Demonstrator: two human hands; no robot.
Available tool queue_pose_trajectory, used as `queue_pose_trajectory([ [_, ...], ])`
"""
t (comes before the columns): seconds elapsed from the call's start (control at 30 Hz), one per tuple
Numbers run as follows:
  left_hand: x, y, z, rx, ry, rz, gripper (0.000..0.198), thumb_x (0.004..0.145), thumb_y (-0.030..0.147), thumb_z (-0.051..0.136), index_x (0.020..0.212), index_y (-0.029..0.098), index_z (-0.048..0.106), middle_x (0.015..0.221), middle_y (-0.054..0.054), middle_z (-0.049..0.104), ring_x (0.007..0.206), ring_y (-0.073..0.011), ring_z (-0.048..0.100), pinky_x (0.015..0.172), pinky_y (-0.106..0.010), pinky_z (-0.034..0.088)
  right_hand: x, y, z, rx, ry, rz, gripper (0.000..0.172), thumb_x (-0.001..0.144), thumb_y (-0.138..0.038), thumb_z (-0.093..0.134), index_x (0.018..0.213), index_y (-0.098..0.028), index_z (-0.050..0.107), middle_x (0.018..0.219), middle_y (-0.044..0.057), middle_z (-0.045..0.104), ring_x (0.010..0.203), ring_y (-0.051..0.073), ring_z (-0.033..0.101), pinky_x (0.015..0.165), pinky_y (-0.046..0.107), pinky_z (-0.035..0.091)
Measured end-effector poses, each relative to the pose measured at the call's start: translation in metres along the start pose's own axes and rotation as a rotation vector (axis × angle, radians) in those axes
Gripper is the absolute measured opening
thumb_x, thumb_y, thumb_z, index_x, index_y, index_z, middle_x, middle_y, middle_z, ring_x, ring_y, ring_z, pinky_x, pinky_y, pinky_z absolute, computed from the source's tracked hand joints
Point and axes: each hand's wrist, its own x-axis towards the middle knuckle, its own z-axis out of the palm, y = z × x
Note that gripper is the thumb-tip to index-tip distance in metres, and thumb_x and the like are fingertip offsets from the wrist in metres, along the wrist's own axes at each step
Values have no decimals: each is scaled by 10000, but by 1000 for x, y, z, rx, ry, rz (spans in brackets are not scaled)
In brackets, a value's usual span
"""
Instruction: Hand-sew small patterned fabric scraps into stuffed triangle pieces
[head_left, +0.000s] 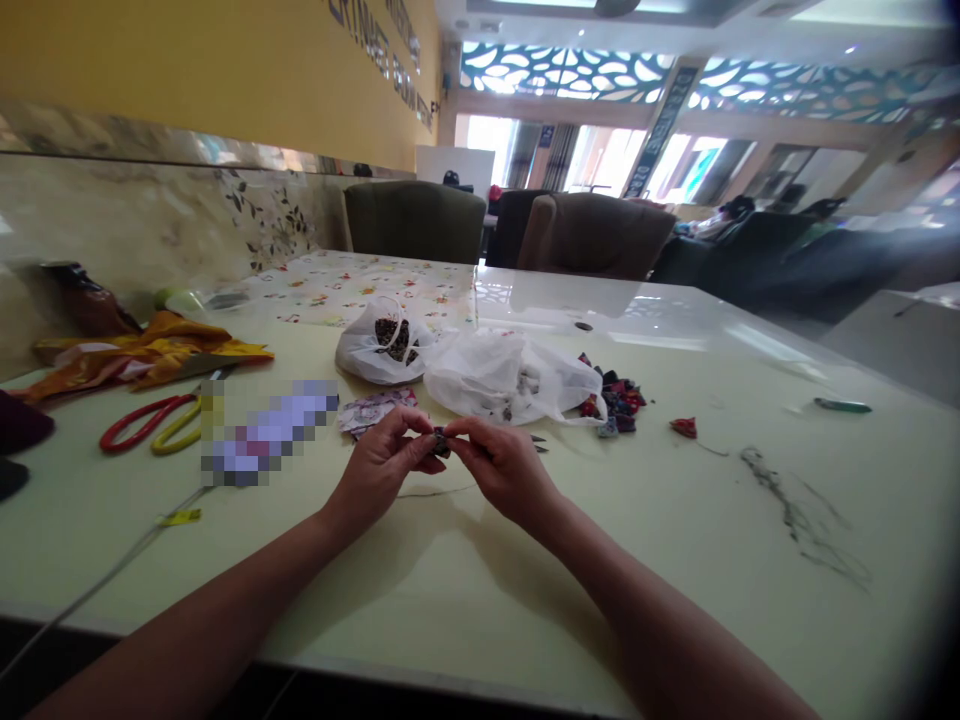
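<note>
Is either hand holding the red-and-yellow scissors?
No, the scissors lie on the table; left hand and right hand pinch a small cloth piece.

Head-worn view, facing forward and down, close above table [712,510]

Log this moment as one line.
left hand: pinching small patterned fabric piece | right hand: pinching same piece | beyond: white plastic bags
</note>
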Motion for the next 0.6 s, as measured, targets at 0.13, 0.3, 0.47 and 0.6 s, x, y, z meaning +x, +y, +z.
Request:
queue_pose_trajectory([
  [0.13,0,-1,0,18,-4,13,248,860,399,672,916,181,566,850,5,663,739,-148,707,722,-329,636,1,-1,-4,-54,-39,25,116,877,-222,573,928,-186,671,592,-31,584,510,88,446,555,218,339],
  [0.3,0,0,-1,33,-7,31,251,859,404,670,902,183,559,855,-6,681,736,-156,712,723,-336,635,2,-3,-6,-11,-34,50,95,884,-251,574,927,-191,633,548,-65,460,497,83,373,529,224,293],
  [0.47,0,-2,-2,60,-17,69,225,866,381,667,901,184,565,901,-17,672,770,-160,708,721,-336,635,8,1,-12,136,-6,151,161,907,-303,545,820,-178,597,606,-42,473,564,91,391,542,228,308],
  [0.6,-2,-7,-3,105,-79,82,190,888,360,642,920,187,572,928,-28,667,802,-170,711,738,-340,631,11,5,-14,273,-111,254,229,894,-363,564,773,-171,595,620,-40,470,564,84,371,531,228,303],
])
